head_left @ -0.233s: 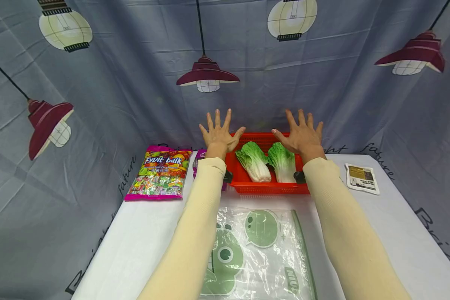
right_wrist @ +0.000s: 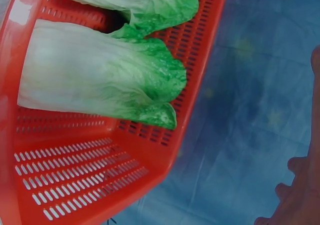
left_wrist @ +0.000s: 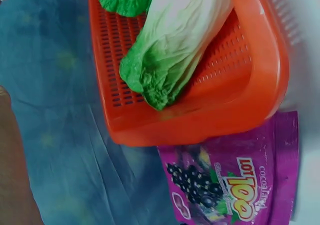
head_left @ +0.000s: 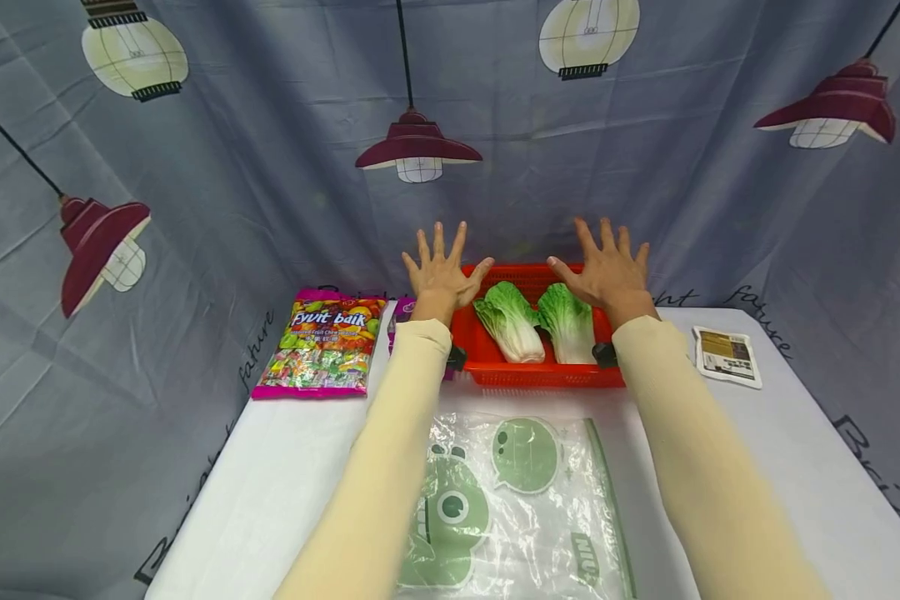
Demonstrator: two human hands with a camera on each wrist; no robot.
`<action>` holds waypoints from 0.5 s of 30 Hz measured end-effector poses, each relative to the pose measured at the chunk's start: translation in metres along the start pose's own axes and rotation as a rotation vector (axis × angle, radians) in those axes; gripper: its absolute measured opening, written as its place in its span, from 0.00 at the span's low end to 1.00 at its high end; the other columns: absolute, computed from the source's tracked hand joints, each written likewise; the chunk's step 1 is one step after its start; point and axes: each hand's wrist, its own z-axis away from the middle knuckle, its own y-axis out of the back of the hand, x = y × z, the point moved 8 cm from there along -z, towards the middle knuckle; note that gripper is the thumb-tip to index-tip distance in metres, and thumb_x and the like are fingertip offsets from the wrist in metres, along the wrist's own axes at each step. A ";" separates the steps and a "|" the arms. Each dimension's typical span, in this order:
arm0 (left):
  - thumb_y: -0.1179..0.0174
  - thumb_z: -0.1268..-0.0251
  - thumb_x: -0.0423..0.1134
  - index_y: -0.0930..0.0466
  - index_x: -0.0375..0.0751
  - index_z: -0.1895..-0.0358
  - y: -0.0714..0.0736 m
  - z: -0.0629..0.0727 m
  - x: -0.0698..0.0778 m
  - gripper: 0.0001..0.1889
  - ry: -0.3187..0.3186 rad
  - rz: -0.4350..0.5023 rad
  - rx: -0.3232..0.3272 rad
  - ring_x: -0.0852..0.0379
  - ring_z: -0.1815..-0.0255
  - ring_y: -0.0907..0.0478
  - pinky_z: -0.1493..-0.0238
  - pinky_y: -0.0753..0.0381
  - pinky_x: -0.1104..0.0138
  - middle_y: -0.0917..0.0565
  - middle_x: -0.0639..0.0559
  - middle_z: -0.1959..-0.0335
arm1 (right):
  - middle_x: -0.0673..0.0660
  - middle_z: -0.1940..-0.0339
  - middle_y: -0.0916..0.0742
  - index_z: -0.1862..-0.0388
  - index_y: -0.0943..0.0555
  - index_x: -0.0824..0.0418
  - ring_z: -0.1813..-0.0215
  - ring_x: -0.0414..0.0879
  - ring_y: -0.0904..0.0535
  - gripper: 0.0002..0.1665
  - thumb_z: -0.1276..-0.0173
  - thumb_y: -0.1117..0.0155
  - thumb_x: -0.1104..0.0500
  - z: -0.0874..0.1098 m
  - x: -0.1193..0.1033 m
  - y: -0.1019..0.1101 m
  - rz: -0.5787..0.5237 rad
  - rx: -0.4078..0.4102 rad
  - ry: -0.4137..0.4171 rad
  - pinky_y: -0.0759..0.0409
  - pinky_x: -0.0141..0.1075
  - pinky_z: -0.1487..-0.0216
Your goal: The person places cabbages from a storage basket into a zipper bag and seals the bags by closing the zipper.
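Both hands are stretched forward with fingers spread, holding nothing. In the head view my left hand (head_left: 442, 279) is over the left end of a red plastic basket (head_left: 547, 377), and my right hand (head_left: 607, 275) over its right end. Two heads of Chinese cabbage lie in the basket side by side, the left cabbage (head_left: 512, 323) slanted and the right cabbage (head_left: 567, 325) nearly straight. Both wrist views look down on the cabbages and the slotted basket walls, with only part of each hand at the frame edge.
A fruit candy bag (head_left: 318, 346) lies at the left, and a purple grape candy bag (left_wrist: 220, 180) sits against the basket, partly hidden by the left arm. In front is a clear zip bag (head_left: 525, 508) with green cartoon prints. A small white packet (head_left: 726, 357) lies at the right.
The head view has shifted very slightly. Both hands keep the same spread pose above the basket, and the objects stay put.
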 end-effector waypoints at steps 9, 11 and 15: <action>0.69 0.30 0.71 0.59 0.61 0.20 0.025 0.064 0.061 0.39 -0.294 0.044 0.166 0.42 0.23 0.54 0.30 0.47 0.44 0.48 0.45 0.22 | 0.66 0.20 0.52 0.19 0.62 0.45 0.23 0.69 0.61 0.53 0.33 0.67 0.22 0.033 -0.009 0.005 -0.035 0.121 0.156 0.64 0.71 0.33; 0.59 0.26 0.62 0.35 0.52 0.30 0.025 0.107 0.087 0.29 -0.380 0.096 0.199 0.47 0.39 0.27 0.43 0.26 0.55 0.23 0.44 0.39 | 0.67 0.21 0.48 0.18 0.57 0.47 0.23 0.69 0.57 0.50 0.31 0.62 0.25 0.051 -0.012 0.005 -0.062 0.173 0.217 0.60 0.71 0.33; 0.49 0.28 0.50 0.21 0.50 0.73 -0.022 0.194 0.138 0.16 -0.475 0.129 0.064 0.59 0.84 0.28 0.86 0.30 0.66 0.24 0.57 0.84 | 0.66 0.22 0.44 0.19 0.51 0.49 0.24 0.68 0.53 0.46 0.28 0.54 0.32 0.086 -0.014 0.006 -0.115 0.213 0.302 0.57 0.71 0.33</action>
